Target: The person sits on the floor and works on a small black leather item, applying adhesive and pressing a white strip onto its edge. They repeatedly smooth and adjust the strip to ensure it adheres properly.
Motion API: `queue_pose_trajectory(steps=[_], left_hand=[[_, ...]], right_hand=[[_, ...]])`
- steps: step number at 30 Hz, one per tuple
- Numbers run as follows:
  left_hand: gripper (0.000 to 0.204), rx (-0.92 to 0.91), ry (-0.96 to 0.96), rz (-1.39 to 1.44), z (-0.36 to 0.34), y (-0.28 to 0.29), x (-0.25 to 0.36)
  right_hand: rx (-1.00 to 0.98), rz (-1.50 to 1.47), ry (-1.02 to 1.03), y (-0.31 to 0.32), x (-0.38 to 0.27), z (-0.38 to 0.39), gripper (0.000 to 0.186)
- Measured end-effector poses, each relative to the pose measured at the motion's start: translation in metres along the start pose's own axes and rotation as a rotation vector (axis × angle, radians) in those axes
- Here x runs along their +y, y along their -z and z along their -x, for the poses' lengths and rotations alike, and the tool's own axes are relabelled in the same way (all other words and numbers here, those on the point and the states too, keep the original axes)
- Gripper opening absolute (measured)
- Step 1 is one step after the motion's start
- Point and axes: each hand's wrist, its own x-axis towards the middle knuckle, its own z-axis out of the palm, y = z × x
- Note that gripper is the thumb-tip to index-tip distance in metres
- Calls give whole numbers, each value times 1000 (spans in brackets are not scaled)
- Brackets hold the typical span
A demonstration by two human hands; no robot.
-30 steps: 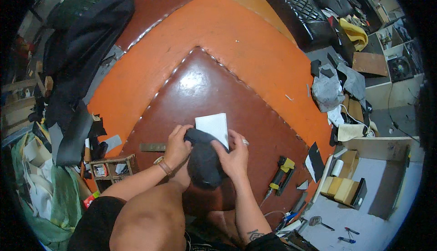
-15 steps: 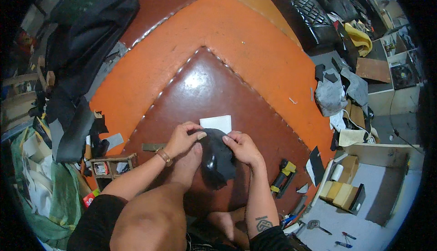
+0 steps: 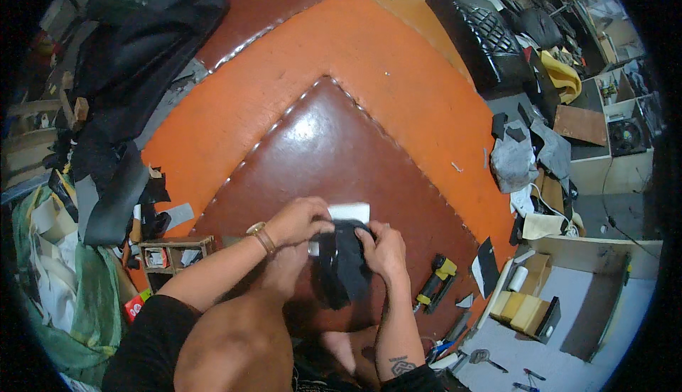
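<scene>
Both hands grip a piece of black sheet material [image 3: 349, 268], shiny on one side like leatherette, hanging in folds in front of me. My left hand [image 3: 305, 220] pinches its upper left edge. The fingers of my right hand [image 3: 384, 246] are closed on its upper right edge, thumb on top. A white rectangular block [image 3: 349, 212] shows behind the material's top edge, and a bit of white also shows beside its left edge, below my left hand. What lies under the material is hidden.
A yellow and black tool [image 3: 435, 283] lies right of my right arm. Left of my left arm stands a small wooden box [image 3: 174, 260]. Grey and black scraps [image 3: 514, 154] pile up at the right, near a black quilted cushion [image 3: 479, 40]. My bare foot [image 3: 283, 271] rests beside the material.
The black material is folded narrower, and its shiny bulge has flattened. Both hands have shifted slightly right and down in the picture, still gripping it. The whole view has moved a little.
</scene>
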Motion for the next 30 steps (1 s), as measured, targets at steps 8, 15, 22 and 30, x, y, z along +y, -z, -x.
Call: queue_pose_trajectory(steps=[8,15,22,30], left_hand=[[23,-84,31,7,-3,-36,4],[23,-42,-40,-96,5,-33,1],[23,119,-318,-256,13,-44,2],[24,133,24,46,-4,-42,12]], right_hand=[[-109,-786,-340,-46,77,19,32],[50,-186,23,-20,42,32,25],[456,-112,251,-65,52,30,24],[434,-325,-1,-62,43,13,19]])
